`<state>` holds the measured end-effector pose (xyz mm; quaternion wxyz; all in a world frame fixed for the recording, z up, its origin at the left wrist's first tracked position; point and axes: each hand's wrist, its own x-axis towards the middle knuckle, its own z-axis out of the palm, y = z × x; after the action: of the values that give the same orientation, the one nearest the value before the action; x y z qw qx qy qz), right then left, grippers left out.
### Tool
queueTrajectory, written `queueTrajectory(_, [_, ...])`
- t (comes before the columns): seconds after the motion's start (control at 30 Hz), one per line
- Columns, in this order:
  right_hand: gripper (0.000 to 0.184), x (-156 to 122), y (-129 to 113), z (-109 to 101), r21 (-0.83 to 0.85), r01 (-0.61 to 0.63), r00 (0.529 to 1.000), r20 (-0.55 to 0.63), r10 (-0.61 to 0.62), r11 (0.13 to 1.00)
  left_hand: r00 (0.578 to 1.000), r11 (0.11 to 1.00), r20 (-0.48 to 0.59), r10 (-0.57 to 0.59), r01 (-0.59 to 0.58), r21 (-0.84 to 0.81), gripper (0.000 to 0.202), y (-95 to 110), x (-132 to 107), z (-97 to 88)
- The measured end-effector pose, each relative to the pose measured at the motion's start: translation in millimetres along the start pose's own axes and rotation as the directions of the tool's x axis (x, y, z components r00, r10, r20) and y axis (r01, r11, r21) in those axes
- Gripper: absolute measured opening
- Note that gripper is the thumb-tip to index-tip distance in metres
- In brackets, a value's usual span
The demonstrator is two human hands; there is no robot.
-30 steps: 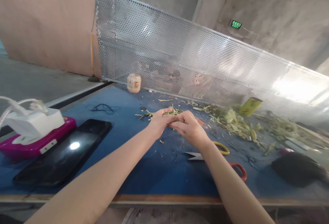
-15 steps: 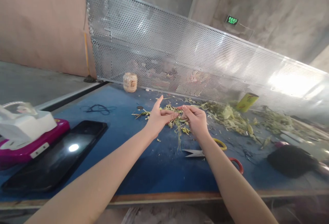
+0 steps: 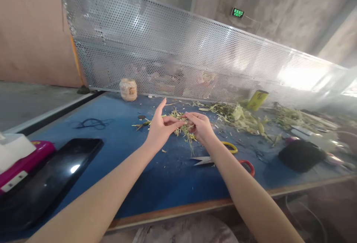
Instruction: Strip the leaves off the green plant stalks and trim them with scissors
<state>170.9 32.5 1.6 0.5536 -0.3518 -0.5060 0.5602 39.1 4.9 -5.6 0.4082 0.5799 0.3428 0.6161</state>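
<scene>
My left hand [image 3: 160, 128] and my right hand [image 3: 200, 127] meet above the blue table [image 3: 125, 150], both pinching a small bunch of green stems [image 3: 184, 128] that hangs between them. The left index finger points up while the other fingers pinch the stems. My right hand's fingers are curled on the same bunch. Loose stem trimmings [image 3: 142, 124] lie on the table just beyond my left hand. Scissors with yellow and red handles [image 3: 231, 157] lie right below my right wrist, blades pointing left.
A black phone [image 3: 50, 178] and a magenta box [image 3: 26, 161] with a white device lie at the left. A pale roll [image 3: 128, 89] stands by the perforated metal screen [image 3: 181, 57]. Plant scraps [image 3: 245, 118], a yellow box [image 3: 257, 100] and a black pouch [image 3: 301, 155] are at the right.
My hands rose from the table and drew slightly apart, lifting the bunch of stems, and my left index finger straightened. The view has swung to the right.
</scene>
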Motion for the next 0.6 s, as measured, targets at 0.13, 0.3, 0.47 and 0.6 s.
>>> queueTrajectory(0.13, [0.024, 1, -1, -3, -0.035, -0.071, 0.996, 0.046, 0.073, 0.997, 0.963, 0.904, 0.085, 0.257, -0.270, 0.332, 0.087, 2, -4, 0.1])
queueTrajectory(0.3, [0.019, -2, -10, -8, -0.136, -0.124, 0.979, 0.142, 0.143, 0.983, 0.801, 0.613, 0.380, 0.462, -0.599, 0.516, 0.074, 4, -6, -0.9])
queueTrajectory(0.47, [0.018, -1, -10, -13, -0.272, -0.104, 0.968, 0.192, 0.160, 0.957, 0.573, 0.287, 0.589, 0.570, -0.810, 0.511, 0.076, 3, -2, -2.5])
queueTrajectory(0.6, [0.018, -2, -10, -16, -0.364, -0.044, 0.951, 0.269, 0.150, 0.930, 0.360, -0.001, 0.684, 0.634, -0.884, 0.467, 0.074, 5, -1, -2.9])
